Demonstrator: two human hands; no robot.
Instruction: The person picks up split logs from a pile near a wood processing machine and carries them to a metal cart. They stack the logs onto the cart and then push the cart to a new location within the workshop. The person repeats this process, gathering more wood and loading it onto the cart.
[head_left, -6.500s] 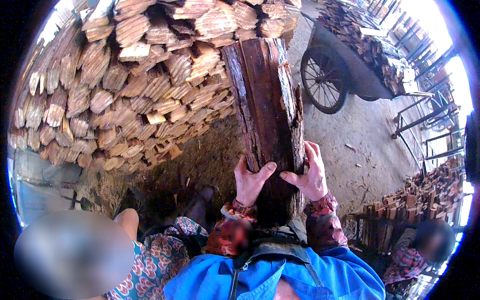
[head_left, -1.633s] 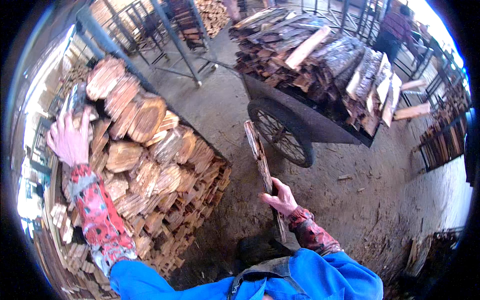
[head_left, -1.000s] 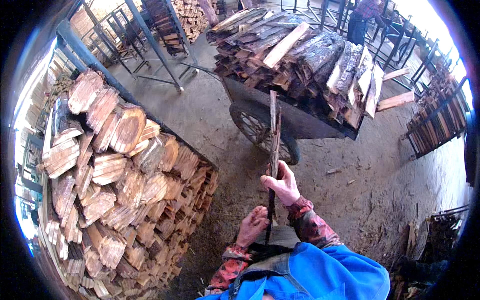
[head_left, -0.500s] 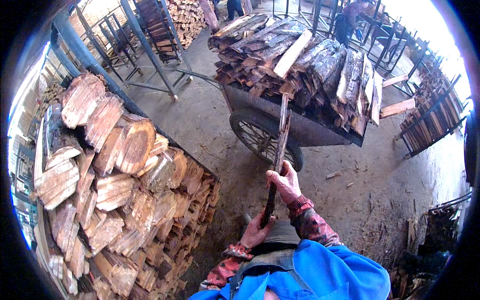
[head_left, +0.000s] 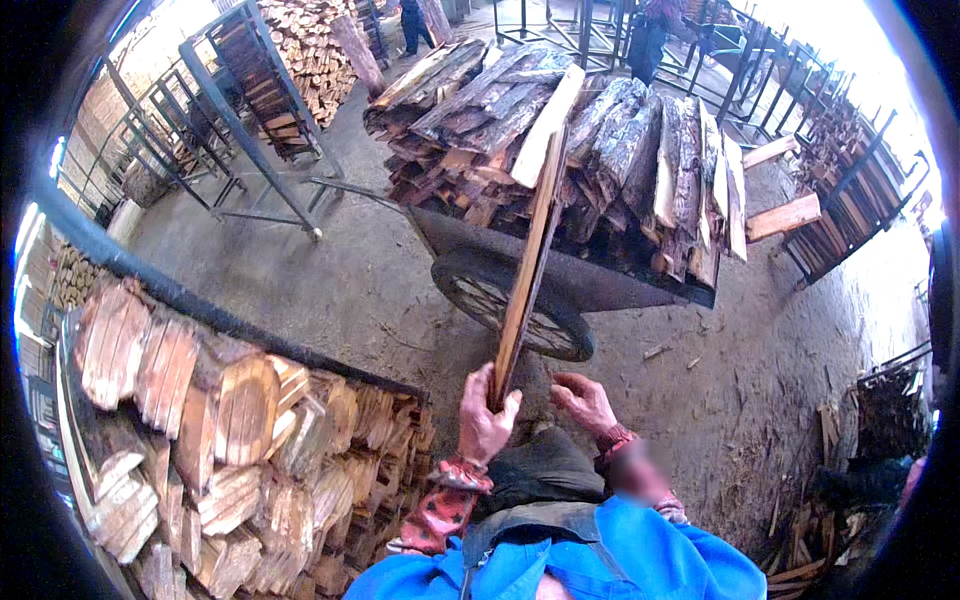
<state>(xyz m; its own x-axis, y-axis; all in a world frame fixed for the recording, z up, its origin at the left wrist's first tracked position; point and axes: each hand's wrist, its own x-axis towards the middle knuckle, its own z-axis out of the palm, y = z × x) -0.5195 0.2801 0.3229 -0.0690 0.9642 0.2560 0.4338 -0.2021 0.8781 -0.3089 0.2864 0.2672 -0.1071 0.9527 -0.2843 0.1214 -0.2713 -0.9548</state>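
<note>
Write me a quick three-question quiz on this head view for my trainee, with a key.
1. Which hand holds the long, narrow brown wooden strip?
2. True or false: the dark metal cart with spoked wheels carries no wood.
3. Where is the near stack of pale, sawn wood pieces? A: to the person's left; B: to the person's right; C: beneath the cart.

Key:
1. The left hand; the right hand is apart from the strip.
2. False; bark-covered wooden slabs are piled on it.
3. A.
</note>
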